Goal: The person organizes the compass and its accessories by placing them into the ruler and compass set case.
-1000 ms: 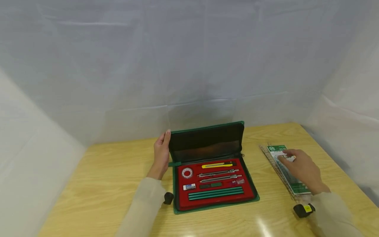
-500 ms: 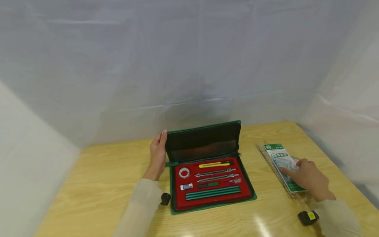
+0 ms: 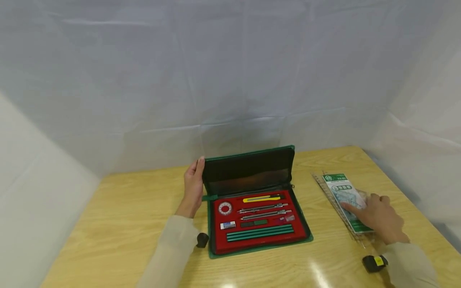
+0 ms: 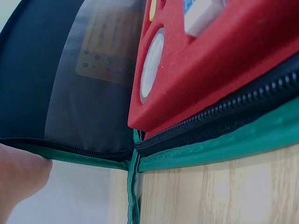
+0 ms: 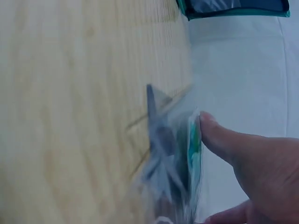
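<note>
Left hand (image 3: 193, 185): pinching the raised lid (image 3: 248, 170) of a green zip case (image 3: 263, 243), lying at its right. Right hand (image 3: 381, 218): curled, gripping a plastic packet (image 3: 345, 197) beneath its thumb.

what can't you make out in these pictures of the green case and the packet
Head view: the lower right part of the packet, hidden behind the right hand; its fine print, too small to read.
Left wrist view: most of the left hand, cut off by the left edge.
Right wrist view: the clear plastic by the packet, blurred; most of the green case, cut off by the top edge.
</note>
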`<state>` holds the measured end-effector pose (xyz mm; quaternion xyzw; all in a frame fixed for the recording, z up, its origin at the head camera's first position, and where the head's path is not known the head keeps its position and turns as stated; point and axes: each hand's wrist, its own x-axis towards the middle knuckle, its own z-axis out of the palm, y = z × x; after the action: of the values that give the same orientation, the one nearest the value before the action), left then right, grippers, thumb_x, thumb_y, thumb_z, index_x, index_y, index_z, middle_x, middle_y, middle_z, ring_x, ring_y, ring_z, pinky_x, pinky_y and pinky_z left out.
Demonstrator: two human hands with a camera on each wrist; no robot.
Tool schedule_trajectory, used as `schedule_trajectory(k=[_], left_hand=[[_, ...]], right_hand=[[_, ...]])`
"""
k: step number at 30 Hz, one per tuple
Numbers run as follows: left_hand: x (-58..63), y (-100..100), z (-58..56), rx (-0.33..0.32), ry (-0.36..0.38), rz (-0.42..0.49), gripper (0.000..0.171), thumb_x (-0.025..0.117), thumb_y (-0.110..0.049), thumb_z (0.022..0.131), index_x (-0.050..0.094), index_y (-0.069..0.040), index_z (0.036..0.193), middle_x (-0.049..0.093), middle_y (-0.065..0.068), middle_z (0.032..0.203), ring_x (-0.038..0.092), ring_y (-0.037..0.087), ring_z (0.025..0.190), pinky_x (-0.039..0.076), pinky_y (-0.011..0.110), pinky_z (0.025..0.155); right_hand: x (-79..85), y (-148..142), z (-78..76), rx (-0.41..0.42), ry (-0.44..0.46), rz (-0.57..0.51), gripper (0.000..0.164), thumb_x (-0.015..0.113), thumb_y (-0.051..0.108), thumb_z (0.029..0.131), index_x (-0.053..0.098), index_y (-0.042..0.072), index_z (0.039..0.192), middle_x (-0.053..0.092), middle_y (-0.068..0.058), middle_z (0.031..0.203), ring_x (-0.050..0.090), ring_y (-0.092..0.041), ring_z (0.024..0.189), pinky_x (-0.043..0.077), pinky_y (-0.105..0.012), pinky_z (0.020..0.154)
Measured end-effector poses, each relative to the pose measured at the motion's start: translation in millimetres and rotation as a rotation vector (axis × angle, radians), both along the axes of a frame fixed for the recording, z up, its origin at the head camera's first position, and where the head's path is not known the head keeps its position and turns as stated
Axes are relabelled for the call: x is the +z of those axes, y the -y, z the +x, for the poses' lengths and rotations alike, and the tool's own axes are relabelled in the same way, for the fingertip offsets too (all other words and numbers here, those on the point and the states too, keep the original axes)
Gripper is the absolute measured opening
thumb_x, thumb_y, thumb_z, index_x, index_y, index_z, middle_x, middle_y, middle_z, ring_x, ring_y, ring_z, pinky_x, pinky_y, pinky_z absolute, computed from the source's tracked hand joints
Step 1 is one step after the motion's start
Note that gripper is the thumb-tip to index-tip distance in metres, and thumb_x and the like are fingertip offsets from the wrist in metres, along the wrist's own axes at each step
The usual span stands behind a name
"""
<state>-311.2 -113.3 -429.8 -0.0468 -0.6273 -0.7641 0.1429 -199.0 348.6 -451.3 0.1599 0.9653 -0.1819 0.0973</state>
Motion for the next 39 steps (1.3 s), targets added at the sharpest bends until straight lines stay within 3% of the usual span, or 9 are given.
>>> schedule_trajectory(k=[3, 6, 12, 17, 22, 27, 33, 35, 39], left_hand=[[0.1, 0, -0.3, 0.008, -0.005, -0.002, 0.039, 0.052, -0.042, 0.089, 0.039, -0.011, 0.07, 0.033, 0.001, 0.074, 0.036, 0.016, 0.086, 0.029, 0.032, 0.093], [0.2, 0, -0.5, 0.01, -0.001, -0.011, 0.038, 0.051, -0.043, 0.089, 0.04, -0.011, 0.072, 0.036, 0.001, 0.078, 0.037, 0.016, 0.089, 0.028, 0.033, 0.095], [0.7, 2, 0.6, 0.002, 0.034, -0.004, 0.03, 0.05, -0.042, 0.09, 0.051, -0.014, 0.079, 0.05, -0.002, 0.1, 0.041, 0.012, 0.11, 0.025, 0.032, 0.103], [4.6, 4, 4.2, -0.041, 0.052, -0.014, 0.031, 0.048, -0.039, 0.092, 0.053, -0.008, 0.087, 0.048, 0.006, 0.122, 0.035, 0.012, 0.123, 0.021, 0.034, 0.107], [16.1, 4, 15.2, -0.055, 0.072, -0.051, 0.039, 0.045, -0.036, 0.094, 0.055, -0.004, 0.115, 0.041, 0.005, 0.139, 0.031, 0.013, 0.128, 0.02, 0.035, 0.108], [19.2, 5, 17.5, -0.07, 0.075, -0.073, 0.045, 0.044, -0.036, 0.094, 0.05, -0.002, 0.122, 0.037, 0.007, 0.142, 0.028, 0.014, 0.13, 0.02, 0.036, 0.108], [6.0, 6, 3.3, -0.048, 0.054, -0.046, 0.039, 0.047, -0.041, 0.092, 0.056, -0.004, 0.102, 0.05, 0.005, 0.121, 0.034, 0.013, 0.124, 0.02, 0.036, 0.108], [1.9, 5, -0.9, -0.038, 0.044, -0.037, 0.036, 0.048, -0.043, 0.091, 0.053, -0.007, 0.088, 0.049, 0.002, 0.103, 0.038, 0.013, 0.116, 0.022, 0.035, 0.107], [-0.8, 3, -2.5, -0.02, 0.025, -0.029, 0.034, 0.049, -0.045, 0.089, 0.05, -0.012, 0.081, 0.047, 0.0, 0.093, 0.04, 0.012, 0.11, 0.023, 0.035, 0.106]], right_hand=[[-1.8, -5, 0.3, 0.021, 0.023, 0.011, 0.115, 0.033, 0.084, 0.07, 0.027, -0.015, 0.129, 0.027, -0.043, 0.118, 0.043, -0.052, 0.092, 0.036, -0.058, 0.056], [-1.8, -9, 0.5, 0.055, 0.012, 0.019, 0.11, 0.032, 0.082, 0.073, 0.027, -0.012, 0.13, 0.03, -0.042, 0.119, 0.042, -0.053, 0.096, 0.037, -0.059, 0.058], [-1.6, -11, 1.9, 0.068, -0.09, 0.045, 0.103, 0.036, 0.077, 0.077, 0.03, -0.012, 0.129, 0.031, -0.042, 0.116, 0.043, -0.055, 0.094, 0.04, -0.054, 0.054], [-3.6, -15, 4.0, 0.062, -0.136, 0.017, 0.095, 0.036, 0.07, 0.082, 0.029, -0.012, 0.129, 0.029, -0.043, 0.117, 0.04, -0.056, 0.096, 0.04, -0.056, 0.058], [-3.4, -18, 5.5, 0.104, -0.25, -0.065, 0.072, 0.04, 0.048, 0.092, 0.029, -0.012, 0.13, 0.042, -0.035, 0.112, 0.05, -0.044, 0.091, 0.044, -0.046, 0.058], [3.0, -14, 7.3, 0.063, -0.377, -0.137, 0.062, 0.046, 0.046, 0.09, 0.039, -0.003, 0.128, 0.056, -0.024, 0.107, 0.058, -0.034, 0.086, 0.044, -0.034, 0.054], [7.7, -9, 6.5, 0.007, -0.494, -0.17, 0.052, 0.049, 0.047, 0.089, 0.054, 0.002, 0.113, 0.061, -0.021, 0.101, 0.06, -0.026, 0.08, 0.045, -0.036, 0.058], [8.6, -8, 6.1, 0.004, -0.529, -0.17, 0.048, 0.049, 0.046, 0.089, 0.056, 0.003, 0.111, 0.063, -0.02, 0.1, 0.059, -0.018, 0.077, 0.045, -0.036, 0.06], [6.4, -7, 3.4, 0.031, -0.587, -0.187, 0.046, 0.048, 0.044, 0.09, 0.059, 0.007, 0.113, 0.065, -0.02, 0.102, 0.059, -0.014, 0.078, 0.044, -0.037, 0.062]])
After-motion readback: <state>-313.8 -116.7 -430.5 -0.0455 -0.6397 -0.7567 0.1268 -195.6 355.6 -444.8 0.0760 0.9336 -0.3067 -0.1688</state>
